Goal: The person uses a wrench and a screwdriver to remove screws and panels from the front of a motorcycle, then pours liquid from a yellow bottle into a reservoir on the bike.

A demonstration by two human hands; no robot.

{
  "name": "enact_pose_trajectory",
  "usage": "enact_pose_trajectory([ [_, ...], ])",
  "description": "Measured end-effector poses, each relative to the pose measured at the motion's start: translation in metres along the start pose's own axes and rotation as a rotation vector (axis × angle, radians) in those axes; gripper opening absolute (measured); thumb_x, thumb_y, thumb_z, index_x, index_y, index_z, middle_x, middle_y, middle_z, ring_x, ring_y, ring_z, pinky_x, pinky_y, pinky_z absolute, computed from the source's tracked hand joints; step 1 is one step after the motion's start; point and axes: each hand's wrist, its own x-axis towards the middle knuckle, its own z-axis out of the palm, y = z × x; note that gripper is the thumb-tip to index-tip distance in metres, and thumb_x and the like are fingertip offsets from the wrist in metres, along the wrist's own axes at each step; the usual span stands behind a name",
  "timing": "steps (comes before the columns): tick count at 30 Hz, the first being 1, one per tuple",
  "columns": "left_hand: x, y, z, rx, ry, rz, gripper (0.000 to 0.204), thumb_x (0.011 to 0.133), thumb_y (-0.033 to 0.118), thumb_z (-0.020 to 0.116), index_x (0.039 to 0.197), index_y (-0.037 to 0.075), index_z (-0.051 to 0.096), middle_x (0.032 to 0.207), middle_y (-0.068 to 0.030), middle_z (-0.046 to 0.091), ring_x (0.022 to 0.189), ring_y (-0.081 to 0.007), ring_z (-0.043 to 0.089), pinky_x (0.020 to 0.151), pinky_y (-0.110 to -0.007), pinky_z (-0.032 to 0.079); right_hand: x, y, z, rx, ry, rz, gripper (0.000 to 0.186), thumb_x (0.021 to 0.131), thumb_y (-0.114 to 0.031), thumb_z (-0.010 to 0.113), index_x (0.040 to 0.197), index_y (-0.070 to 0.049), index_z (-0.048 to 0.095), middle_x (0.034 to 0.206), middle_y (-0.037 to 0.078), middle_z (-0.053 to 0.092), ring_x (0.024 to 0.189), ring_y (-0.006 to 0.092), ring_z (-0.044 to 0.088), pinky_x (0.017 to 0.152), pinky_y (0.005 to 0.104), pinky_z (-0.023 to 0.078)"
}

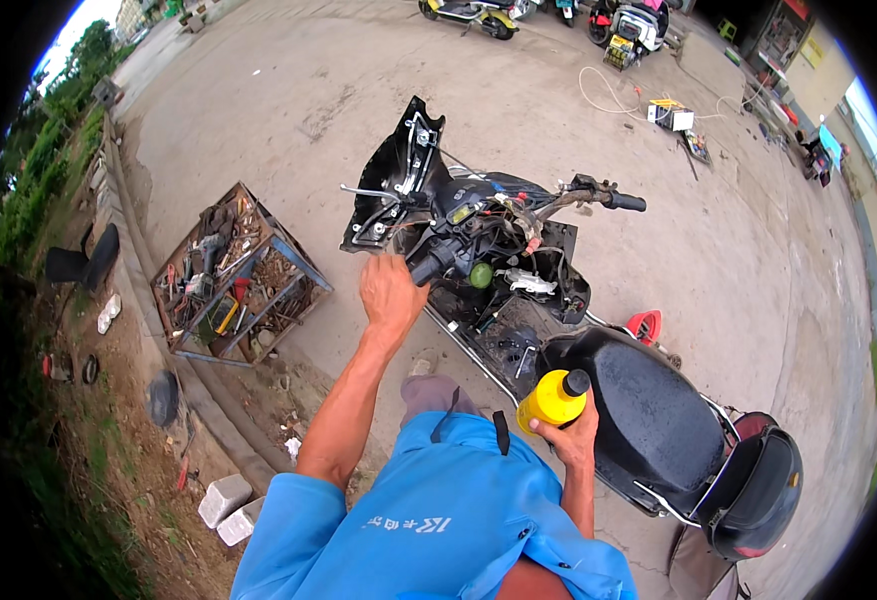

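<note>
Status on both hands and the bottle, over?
Left hand on handlebar grip. Right hand holding yellow bottle, dark cap on. Black scooter seat close beside it.

Scooter: black, standing upright, upper centre to lower right of frame; wiring bared around handlebar; long seat and rear box fitted. Bottle: yellow, black cap on, tilted toward upper right; below centre, near the seat's left edge.
</note>
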Motion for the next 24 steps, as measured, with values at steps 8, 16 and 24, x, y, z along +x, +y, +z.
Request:
enact_pose_trajectory([
  [8, 0.000, 0.000, 0.001, -0.090, -0.078, 0.006, 0.056, 0.066, 0.025, 0.094, 0.108, -0.002, 0.070, 0.113, -0.0187, 0.069, 0.112, -0.0378, 0.063, 0.100, -0.050, 0.049, 0.004, -0.016, 0.006, 0.012, -0.019, 0.002, 0.071, 0.058, -0.027, 0.096, 0.117, -0.004, 0.064, 0.113, 0.007, 0.058, 0.105, 0.0240, 0.061, 0.095, 0.0376, 0.050],
  [16, 0.001, 0.007, -0.003, 0.036, -0.009, -0.066, 0.100, 0.068, 0.036, 0.095, 0.145, -0.009, 0.048, 0.144, -0.0261, 0.054, 0.144, -0.0437, 0.044, 0.124, -0.058, 0.030, 0.004, -0.017, 0.004, 0.020, -0.019, 0.004, 0.069, 0.059, -0.025, 0.096, 0.117, -0.004, 0.064, 0.113, 0.006, 0.058, 0.105, 0.0234, 0.062, 0.096, 0.0375, 0.050],
  [24, 0.006, 0.006, -0.007, 0.008, -0.012, -0.034, 0.074, 0.067, 0.033, 0.095, 0.121, -0.005, 0.062, 0.119, -0.0208, 0.064, 0.119, -0.0389, 0.059, 0.115, -0.054, 0.040, 0.002, -0.015, 0.003, 0.023, -0.012, 0.005, 0.070, 0.059, -0.026, 0.096, 0.117, -0.004, 0.064, 0.113, 0.007, 0.058, 0.105, 0.0239, 0.062, 0.096, 0.0378, 0.050],
])
